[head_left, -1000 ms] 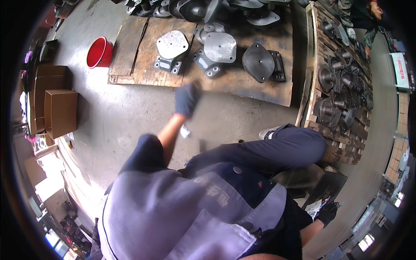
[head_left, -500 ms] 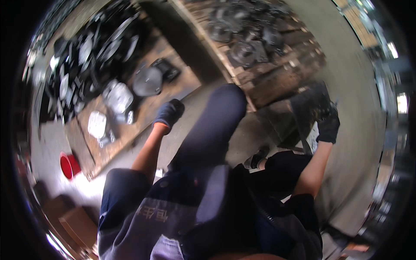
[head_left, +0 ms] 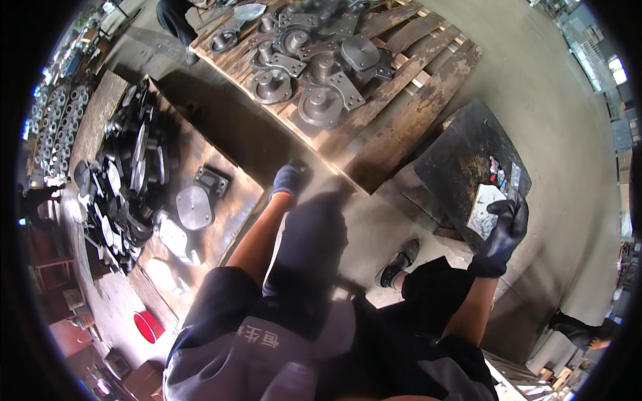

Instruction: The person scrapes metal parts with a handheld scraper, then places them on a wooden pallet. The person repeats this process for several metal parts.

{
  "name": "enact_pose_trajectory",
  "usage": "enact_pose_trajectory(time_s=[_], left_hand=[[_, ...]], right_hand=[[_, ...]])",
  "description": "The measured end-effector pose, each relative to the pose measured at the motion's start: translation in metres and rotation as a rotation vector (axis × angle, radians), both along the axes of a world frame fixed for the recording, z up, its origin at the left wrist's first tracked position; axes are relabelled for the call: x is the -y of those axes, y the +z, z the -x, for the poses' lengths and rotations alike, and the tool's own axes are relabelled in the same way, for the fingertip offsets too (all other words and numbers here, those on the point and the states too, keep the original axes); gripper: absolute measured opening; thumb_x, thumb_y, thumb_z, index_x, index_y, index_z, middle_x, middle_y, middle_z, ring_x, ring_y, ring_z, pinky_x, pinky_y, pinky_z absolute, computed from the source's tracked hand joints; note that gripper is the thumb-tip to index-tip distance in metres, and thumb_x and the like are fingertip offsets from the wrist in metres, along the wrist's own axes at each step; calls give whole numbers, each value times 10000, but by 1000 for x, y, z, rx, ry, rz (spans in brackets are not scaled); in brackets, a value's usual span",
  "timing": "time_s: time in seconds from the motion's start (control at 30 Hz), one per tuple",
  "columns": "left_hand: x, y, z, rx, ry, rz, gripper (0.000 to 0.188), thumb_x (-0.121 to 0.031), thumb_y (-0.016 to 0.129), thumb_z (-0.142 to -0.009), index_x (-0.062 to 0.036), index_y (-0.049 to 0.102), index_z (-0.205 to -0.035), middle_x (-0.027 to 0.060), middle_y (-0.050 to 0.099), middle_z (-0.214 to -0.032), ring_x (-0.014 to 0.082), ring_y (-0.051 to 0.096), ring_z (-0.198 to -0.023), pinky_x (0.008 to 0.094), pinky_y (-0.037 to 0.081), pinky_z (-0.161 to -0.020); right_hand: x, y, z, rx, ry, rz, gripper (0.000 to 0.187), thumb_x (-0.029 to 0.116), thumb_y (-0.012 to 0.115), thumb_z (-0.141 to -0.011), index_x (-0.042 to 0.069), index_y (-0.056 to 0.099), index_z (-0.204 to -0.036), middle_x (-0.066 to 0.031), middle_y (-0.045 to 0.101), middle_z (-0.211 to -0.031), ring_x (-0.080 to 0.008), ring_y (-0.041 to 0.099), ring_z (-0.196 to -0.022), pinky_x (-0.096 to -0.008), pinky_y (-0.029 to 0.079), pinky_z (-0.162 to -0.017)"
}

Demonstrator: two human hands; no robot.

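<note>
My left hand (head_left: 287, 181), in a dark blue-grey glove, hangs over the gap between two pallets of metal parts. Its fingers are curled closed, and no object shows in them. At the right, my right hand (head_left: 501, 237) wears a black glove and reaches over a dark metal-topped stand (head_left: 461, 150). Its bent fingers close on the near end of a flat metal strip (head_left: 514, 179). Beside those fingers lies a smudged white pad or sheet (head_left: 483, 210). Some small red and blue items (head_left: 496, 171) sit just beyond it.
Ahead, a wooden pallet (head_left: 428, 87) carries several round flanged castings (head_left: 321, 105). On the left board (head_left: 231, 200) are dark plate-like parts (head_left: 127, 180) and a disc-faced casting (head_left: 194, 207). A red bucket (head_left: 148, 327) stands at lower left. Another person's leg (head_left: 175, 20) shows far left.
The view has swung, bringing the stand's top and the flanged castings into clearer sight. My right hand has come lower, by the white pad and strip. My left hand remains closed.
</note>
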State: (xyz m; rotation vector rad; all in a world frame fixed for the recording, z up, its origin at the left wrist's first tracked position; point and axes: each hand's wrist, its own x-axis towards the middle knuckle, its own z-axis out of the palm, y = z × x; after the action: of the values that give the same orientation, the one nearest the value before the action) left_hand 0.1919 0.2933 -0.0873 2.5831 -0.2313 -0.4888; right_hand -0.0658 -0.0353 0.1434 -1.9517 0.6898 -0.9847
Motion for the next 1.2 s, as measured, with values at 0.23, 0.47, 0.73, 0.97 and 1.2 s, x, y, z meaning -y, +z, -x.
enact_pose_trajectory(time_s=[0.23,0.47,0.73,0.97,1.2], left_hand=[[88,33,-118,504,-138,-23,642,-348,696,-646,-196,488,-1233,130,630,-991,318,616,-881,430,499,-750],[129,19,-179,141,-226,124,383,-342,692,-674,-82,631,-948,204,644,-889,372,613,-887,443,479,-739],[134,3,-169,388,-306,-124,424,-431,657,-722,-14,588,-763,197,612,-677,369,611,-680,442,482,-608],[175,26,-114,66,-315,-208,486,-486,623,-708,-24,638,-861,214,651,-841,356,630,-869,393,496,-768],[174,62,-94,-160,-796,223,380,-356,674,-759,-8,653,-911,88,663,-781,180,622,-706,298,488,-609]], right_hand=[[4,-11,-2,-51,65,13,411,181,375,-895,-102,468,-1179,-69,557,-707,-112,504,-645,-263,434,-637],[6,-18,4,-121,3,-54,370,221,419,-933,-57,492,-1165,-70,556,-707,-148,532,-654,-286,431,-647],[7,-20,-3,-174,0,-116,506,386,405,-935,-75,507,-1118,-82,574,-699,-163,525,-641,-310,428,-715],[4,-25,-18,-72,75,-282,372,228,392,-948,-80,496,-1130,-106,602,-727,-162,564,-652,-294,444,-649],[11,-31,-18,-122,36,-215,401,237,463,-923,-62,494,-1188,-55,572,-780,-115,517,-678,-250,405,-635]])
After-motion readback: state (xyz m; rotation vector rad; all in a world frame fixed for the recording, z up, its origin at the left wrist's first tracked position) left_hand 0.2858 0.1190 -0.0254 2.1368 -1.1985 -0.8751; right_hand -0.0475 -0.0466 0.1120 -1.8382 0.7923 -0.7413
